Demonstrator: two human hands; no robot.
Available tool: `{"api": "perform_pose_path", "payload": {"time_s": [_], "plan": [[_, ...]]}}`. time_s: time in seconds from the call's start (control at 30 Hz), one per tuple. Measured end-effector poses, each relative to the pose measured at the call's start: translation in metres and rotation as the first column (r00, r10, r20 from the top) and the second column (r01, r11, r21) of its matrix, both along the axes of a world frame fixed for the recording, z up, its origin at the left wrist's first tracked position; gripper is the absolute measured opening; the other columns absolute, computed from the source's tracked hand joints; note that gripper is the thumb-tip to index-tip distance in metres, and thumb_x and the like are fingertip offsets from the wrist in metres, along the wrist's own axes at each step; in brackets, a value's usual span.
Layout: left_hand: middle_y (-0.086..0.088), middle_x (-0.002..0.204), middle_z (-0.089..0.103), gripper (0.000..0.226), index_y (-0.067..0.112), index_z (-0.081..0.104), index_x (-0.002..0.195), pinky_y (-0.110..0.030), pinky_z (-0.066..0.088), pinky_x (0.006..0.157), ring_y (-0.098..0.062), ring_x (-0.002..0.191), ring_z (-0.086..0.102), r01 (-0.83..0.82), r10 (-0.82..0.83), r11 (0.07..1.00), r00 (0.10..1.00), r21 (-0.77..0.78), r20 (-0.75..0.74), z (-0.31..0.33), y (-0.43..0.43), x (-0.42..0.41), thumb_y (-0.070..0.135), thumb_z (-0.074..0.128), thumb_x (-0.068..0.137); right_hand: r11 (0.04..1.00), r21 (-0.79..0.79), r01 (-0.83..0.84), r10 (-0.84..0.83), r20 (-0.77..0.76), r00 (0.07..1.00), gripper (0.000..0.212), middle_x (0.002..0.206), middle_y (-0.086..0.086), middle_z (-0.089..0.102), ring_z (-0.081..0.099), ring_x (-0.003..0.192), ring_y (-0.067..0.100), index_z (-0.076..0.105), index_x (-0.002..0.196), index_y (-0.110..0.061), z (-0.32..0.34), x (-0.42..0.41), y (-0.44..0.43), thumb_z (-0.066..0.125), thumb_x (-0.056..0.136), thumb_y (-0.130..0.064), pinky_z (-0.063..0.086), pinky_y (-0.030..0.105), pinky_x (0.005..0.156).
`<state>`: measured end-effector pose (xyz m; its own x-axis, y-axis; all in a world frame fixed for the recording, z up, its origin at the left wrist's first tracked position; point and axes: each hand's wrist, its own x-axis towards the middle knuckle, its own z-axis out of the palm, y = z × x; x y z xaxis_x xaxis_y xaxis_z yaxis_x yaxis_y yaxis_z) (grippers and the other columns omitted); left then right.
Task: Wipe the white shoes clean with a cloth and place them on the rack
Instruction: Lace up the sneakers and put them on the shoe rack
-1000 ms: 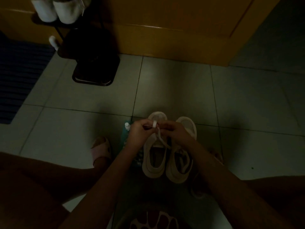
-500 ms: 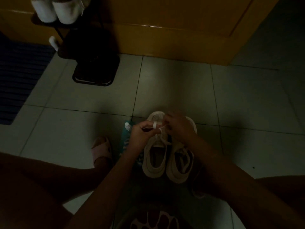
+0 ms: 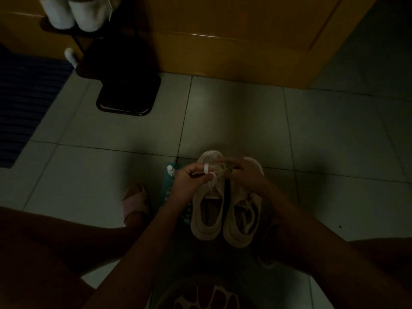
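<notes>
Two white shoes stand side by side on the tiled floor, toes pointing away: the left shoe (image 3: 208,216) and the right shoe (image 3: 243,221). My left hand (image 3: 189,181) pinches the white lace (image 3: 215,175) of the left shoe, with a loop of it around one finger. My right hand (image 3: 245,175) holds the other end of that lace above the shoes' toes. A black shoe rack (image 3: 124,85) stands at the far left by the door. A teal patterned cloth (image 3: 167,190) lies just left of the shoes.
A pair of white shoes (image 3: 75,14) sits on the rack's upper shelf. A small bottle with a white cap (image 3: 170,169) lies on the cloth. My foot in a pink slipper (image 3: 136,201) is at the left. A dark mat (image 3: 24,103) lies far left. A yellow door (image 3: 234,34) rises behind.
My right hand shifted from beside the left hand to above the toe of the right shoe, drawing the lace tighter. The shoes stayed in place.
</notes>
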<state>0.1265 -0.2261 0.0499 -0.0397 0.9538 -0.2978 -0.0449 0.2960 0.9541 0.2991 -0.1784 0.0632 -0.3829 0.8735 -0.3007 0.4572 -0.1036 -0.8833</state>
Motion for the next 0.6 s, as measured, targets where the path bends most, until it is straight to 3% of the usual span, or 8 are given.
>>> {"api": "perform_pose_path", "payload": {"time_s": [0.07,0.13,0.2,0.3,0.4,0.5,0.57,0.6], "plan": [[0.003,0.085,0.069,0.021,0.016,0.066,0.080,-0.013,0.051,0.065,0.001,0.076,0.067,0.009,-0.009,1.000,1.000,0.000,0.026,0.001,0.000,0.001,-0.004,0.068,0.076,0.999,-0.026,-0.030,0.030,0.003,1.000,0.028,0.094,-0.001,0.064,0.059,0.079,-0.012,0.065,0.109,-0.001,-0.004,-0.006,-0.002,0.064,0.081,0.003,0.043,0.009,0.073],[0.000,0.088,0.069,0.020,0.015,0.066,0.081,-0.017,0.053,0.069,-0.006,0.081,0.068,-0.003,0.003,1.000,0.999,-0.011,0.038,0.000,-0.001,0.000,-0.003,0.069,0.075,1.000,0.003,0.029,-0.029,0.132,0.991,0.018,0.089,0.006,0.067,0.059,0.075,-0.001,0.069,0.100,-0.004,-0.007,-0.005,0.002,0.065,0.082,-0.005,0.042,0.023,0.075],[-0.005,0.092,0.070,0.018,0.013,0.066,0.084,-0.024,0.053,0.075,-0.016,0.087,0.067,-0.030,0.032,0.999,0.999,-0.032,0.044,-0.002,-0.002,-0.002,-0.002,0.070,0.075,0.980,0.146,0.132,-0.172,0.310,0.935,0.021,0.098,0.011,0.067,0.058,0.088,0.013,0.070,0.100,-0.007,-0.008,0.003,0.010,0.062,0.081,-0.004,0.042,0.025,0.078],[-0.005,0.094,0.070,0.018,0.014,0.066,0.087,-0.025,0.053,0.076,-0.019,0.092,0.066,-0.041,0.044,0.997,0.998,-0.058,0.041,-0.005,-0.003,-0.004,0.001,0.070,0.076,0.918,0.280,0.282,-0.372,0.357,0.857,0.028,0.110,0.014,0.063,0.053,0.107,0.026,0.068,0.103,-0.008,-0.002,0.020,0.020,0.055,0.080,0.001,0.042,0.029,0.089],[-0.005,0.094,0.070,0.018,0.014,0.065,0.087,-0.025,0.054,0.077,-0.018,0.091,0.066,-0.037,0.041,0.996,0.998,-0.076,0.045,-0.004,-0.002,-0.002,0.001,0.070,0.076,0.962,0.269,0.043,-0.160,0.428,0.890,0.042,0.130,0.010,0.051,0.038,0.124,0.025,0.062,0.117,-0.014,-0.004,0.028,0.020,0.060,0.077,-0.003,0.035,0.031,0.104],[-0.005,0.092,0.069,0.016,0.010,0.066,0.090,-0.021,0.054,0.072,-0.011,0.084,0.067,-0.026,0.029,0.998,0.998,-0.065,0.047,-0.001,-0.002,0.002,0.001,0.069,0.077,0.985,0.146,-0.089,0.049,0.257,0.965,0.042,0.124,0.006,0.057,0.052,0.114,0.011,0.064,0.115,-0.020,-0.003,0.014,0.008,0.067,0.074,-0.019,0.044,0.019,0.096],[-0.004,0.090,0.069,0.014,0.007,0.065,0.092,-0.018,0.055,0.069,-0.009,0.080,0.067,-0.032,0.036,0.998,0.997,-0.055,0.068,0.003,-0.002,0.004,0.002,0.067,0.079,0.992,0.089,-0.093,0.085,0.093,0.992,0.032,0.108,0.004,0.064,0.058,0.090,-0.011,0.066,0.110,-0.014,0.000,-0.001,0.000,0.070,0.078,-0.008,0.042,0.002,0.077],[-0.003,0.089,0.069,0.012,0.007,0.065,0.092,-0.016,0.054,0.067,-0.009,0.078,0.067,-0.034,0.037,0.998,0.997,-0.050,0.068,0.004,-0.003,0.004,0.003,0.065,0.081,0.992,0.087,-0.087,0.083,0.054,0.995,0.029,0.099,0.003,0.066,0.059,0.081,-0.012,0.067,0.105,-0.013,-0.001,-0.006,-0.002,0.070,0.078,-0.004,0.042,0.003,0.073]]}}
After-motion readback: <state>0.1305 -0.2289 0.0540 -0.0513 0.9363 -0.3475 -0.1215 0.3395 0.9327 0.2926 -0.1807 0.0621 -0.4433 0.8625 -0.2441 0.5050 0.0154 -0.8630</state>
